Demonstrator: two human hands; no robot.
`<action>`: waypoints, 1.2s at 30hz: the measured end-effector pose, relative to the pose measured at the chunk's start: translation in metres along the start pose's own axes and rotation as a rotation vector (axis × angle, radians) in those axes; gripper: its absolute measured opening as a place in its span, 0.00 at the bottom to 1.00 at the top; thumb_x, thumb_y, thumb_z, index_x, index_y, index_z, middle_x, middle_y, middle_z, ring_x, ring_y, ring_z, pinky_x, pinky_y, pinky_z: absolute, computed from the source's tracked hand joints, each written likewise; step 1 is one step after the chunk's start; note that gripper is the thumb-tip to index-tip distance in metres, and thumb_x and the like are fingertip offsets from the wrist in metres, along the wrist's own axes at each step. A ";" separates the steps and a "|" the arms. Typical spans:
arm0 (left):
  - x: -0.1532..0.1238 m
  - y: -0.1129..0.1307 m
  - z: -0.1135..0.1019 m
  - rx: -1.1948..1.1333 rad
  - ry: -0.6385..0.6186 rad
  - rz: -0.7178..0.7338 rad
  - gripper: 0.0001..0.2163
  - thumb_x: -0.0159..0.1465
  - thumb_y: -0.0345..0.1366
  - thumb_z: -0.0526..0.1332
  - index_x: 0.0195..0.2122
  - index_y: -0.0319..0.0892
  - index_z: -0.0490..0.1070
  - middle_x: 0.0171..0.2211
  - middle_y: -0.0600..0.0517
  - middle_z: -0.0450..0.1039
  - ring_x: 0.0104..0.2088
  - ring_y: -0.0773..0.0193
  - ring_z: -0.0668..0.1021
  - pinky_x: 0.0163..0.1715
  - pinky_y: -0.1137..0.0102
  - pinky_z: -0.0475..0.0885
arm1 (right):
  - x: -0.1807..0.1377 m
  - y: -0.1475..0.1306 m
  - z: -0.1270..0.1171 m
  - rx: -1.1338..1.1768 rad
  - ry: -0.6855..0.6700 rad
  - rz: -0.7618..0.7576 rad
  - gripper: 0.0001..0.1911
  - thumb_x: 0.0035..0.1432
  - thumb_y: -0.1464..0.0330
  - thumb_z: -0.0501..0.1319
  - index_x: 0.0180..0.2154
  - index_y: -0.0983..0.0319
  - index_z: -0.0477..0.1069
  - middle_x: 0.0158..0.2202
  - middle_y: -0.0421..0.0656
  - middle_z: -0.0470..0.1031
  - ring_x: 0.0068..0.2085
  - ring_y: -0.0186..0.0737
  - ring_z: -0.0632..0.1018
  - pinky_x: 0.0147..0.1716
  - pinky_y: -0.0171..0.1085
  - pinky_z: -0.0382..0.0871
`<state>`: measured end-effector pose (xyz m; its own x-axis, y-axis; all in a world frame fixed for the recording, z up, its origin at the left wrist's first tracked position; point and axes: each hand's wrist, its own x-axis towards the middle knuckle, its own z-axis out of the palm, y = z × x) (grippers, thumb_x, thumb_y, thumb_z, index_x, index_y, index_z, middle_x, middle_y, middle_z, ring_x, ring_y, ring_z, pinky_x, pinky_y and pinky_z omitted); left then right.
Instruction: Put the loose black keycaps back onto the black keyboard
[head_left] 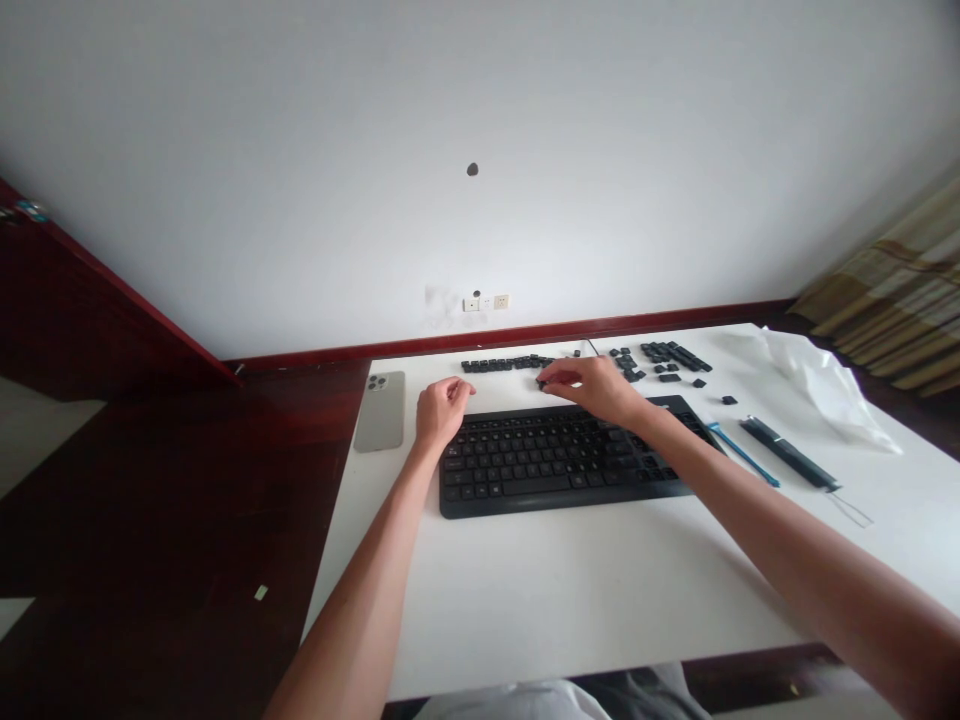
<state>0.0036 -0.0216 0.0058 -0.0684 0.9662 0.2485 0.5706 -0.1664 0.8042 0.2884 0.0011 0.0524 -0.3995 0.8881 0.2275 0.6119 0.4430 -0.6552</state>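
Note:
A black keyboard [525,485] lies on the white table; its left part is full of keycaps, while sockets show bare towards its right end. My right hand [596,388] reaches over the keyboard's back edge, thumb and fingertips pinched on a small black keycap [541,384]. At the keyboard's back left corner is my left hand [444,410], its fingers curled together; whether anything sits between them is hidden. Behind the hands runs a row of loose keycaps [499,365]. More loose keycaps [670,378] lie scattered to the right of my right hand.
A phone [381,425] lies face down at the table's left edge. Right of the keyboard are a blue tool [746,455], a dark bar-shaped tool [791,453] with wire loops, and crumpled white wrapping [825,385]. The wall with sockets [486,303] stands behind the table.

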 end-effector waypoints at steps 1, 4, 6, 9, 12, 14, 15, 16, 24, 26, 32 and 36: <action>0.000 -0.001 0.001 0.002 0.003 -0.002 0.14 0.66 0.39 0.56 0.30 0.44 0.81 0.27 0.52 0.79 0.29 0.62 0.75 0.33 0.69 0.64 | -0.009 0.005 -0.007 0.057 -0.012 0.039 0.10 0.59 0.63 0.68 0.42 0.57 0.83 0.38 0.42 0.86 0.40 0.46 0.85 0.46 0.43 0.80; 0.002 -0.003 0.002 0.012 0.009 -0.007 0.14 0.65 0.39 0.57 0.29 0.44 0.81 0.28 0.52 0.79 0.30 0.62 0.76 0.34 0.69 0.65 | -0.034 0.023 -0.021 0.198 -0.049 0.141 0.13 0.56 0.58 0.71 0.42 0.57 0.83 0.38 0.43 0.86 0.42 0.48 0.85 0.48 0.45 0.80; 0.002 -0.004 0.002 0.021 0.009 -0.002 0.14 0.66 0.39 0.56 0.30 0.44 0.81 0.28 0.52 0.79 0.30 0.62 0.76 0.34 0.70 0.65 | -0.045 0.033 -0.024 0.264 -0.066 0.175 0.15 0.56 0.56 0.72 0.42 0.57 0.83 0.40 0.43 0.86 0.43 0.49 0.85 0.49 0.46 0.81; 0.001 -0.004 0.002 0.023 0.008 0.009 0.15 0.66 0.39 0.56 0.30 0.43 0.81 0.28 0.52 0.79 0.30 0.62 0.75 0.33 0.70 0.64 | -0.056 0.036 -0.024 0.328 -0.103 0.178 0.16 0.56 0.55 0.71 0.42 0.58 0.82 0.42 0.45 0.85 0.44 0.49 0.85 0.50 0.46 0.81; 0.001 -0.002 0.002 0.024 0.007 0.013 0.15 0.66 0.39 0.56 0.30 0.42 0.81 0.26 0.53 0.77 0.28 0.63 0.73 0.32 0.70 0.63 | -0.061 0.025 -0.025 0.333 -0.181 0.153 0.17 0.57 0.55 0.70 0.44 0.59 0.82 0.43 0.45 0.85 0.44 0.48 0.85 0.49 0.45 0.81; 0.001 -0.002 0.001 0.024 0.006 0.012 0.15 0.66 0.39 0.56 0.30 0.42 0.81 0.26 0.53 0.77 0.28 0.63 0.73 0.32 0.69 0.63 | -0.063 0.017 -0.027 0.293 -0.253 0.149 0.17 0.57 0.56 0.70 0.44 0.58 0.82 0.42 0.44 0.85 0.43 0.47 0.85 0.48 0.45 0.81; 0.001 -0.002 0.001 0.023 0.005 0.011 0.15 0.66 0.39 0.56 0.30 0.42 0.81 0.27 0.53 0.78 0.28 0.63 0.74 0.32 0.69 0.63 | -0.063 0.014 -0.027 0.264 -0.282 0.147 0.17 0.57 0.56 0.70 0.44 0.58 0.83 0.41 0.44 0.85 0.42 0.46 0.85 0.47 0.44 0.81; 0.001 -0.002 0.001 0.023 0.002 0.012 0.15 0.66 0.39 0.56 0.30 0.42 0.81 0.28 0.53 0.79 0.29 0.62 0.74 0.32 0.69 0.63 | -0.064 0.012 -0.028 0.234 -0.299 0.144 0.16 0.57 0.57 0.70 0.44 0.57 0.83 0.41 0.43 0.85 0.42 0.46 0.85 0.47 0.44 0.81; 0.000 0.000 0.001 0.029 -0.003 0.014 0.15 0.66 0.39 0.56 0.30 0.42 0.81 0.24 0.54 0.75 0.26 0.64 0.70 0.29 0.69 0.60 | -0.066 0.004 -0.027 0.060 -0.303 0.044 0.10 0.62 0.63 0.65 0.43 0.57 0.83 0.40 0.42 0.85 0.40 0.44 0.85 0.42 0.40 0.81; 0.000 0.000 0.001 0.028 -0.006 0.013 0.15 0.65 0.39 0.56 0.30 0.42 0.81 0.25 0.54 0.76 0.26 0.64 0.71 0.29 0.69 0.61 | -0.067 -0.001 -0.026 0.025 -0.292 0.010 0.09 0.63 0.65 0.64 0.41 0.58 0.83 0.41 0.43 0.85 0.39 0.43 0.85 0.41 0.39 0.81; 0.001 0.000 0.001 0.019 0.004 0.016 0.15 0.66 0.39 0.56 0.30 0.41 0.82 0.24 0.54 0.76 0.26 0.65 0.71 0.29 0.69 0.61 | -0.067 -0.006 -0.025 -0.019 -0.264 -0.034 0.07 0.62 0.70 0.65 0.40 0.59 0.83 0.39 0.43 0.85 0.38 0.40 0.85 0.39 0.36 0.80; 0.001 0.000 0.002 0.027 0.010 0.020 0.15 0.66 0.38 0.56 0.30 0.41 0.81 0.24 0.54 0.74 0.26 0.65 0.70 0.29 0.69 0.61 | -0.068 -0.005 -0.024 -0.067 -0.255 -0.072 0.07 0.62 0.73 0.65 0.39 0.59 0.83 0.39 0.42 0.85 0.37 0.39 0.84 0.37 0.34 0.79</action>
<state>0.0051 -0.0207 0.0049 -0.0650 0.9606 0.2703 0.5938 -0.1804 0.7841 0.3294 -0.0588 0.0573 -0.5974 0.7982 0.0772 0.6164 0.5187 -0.5925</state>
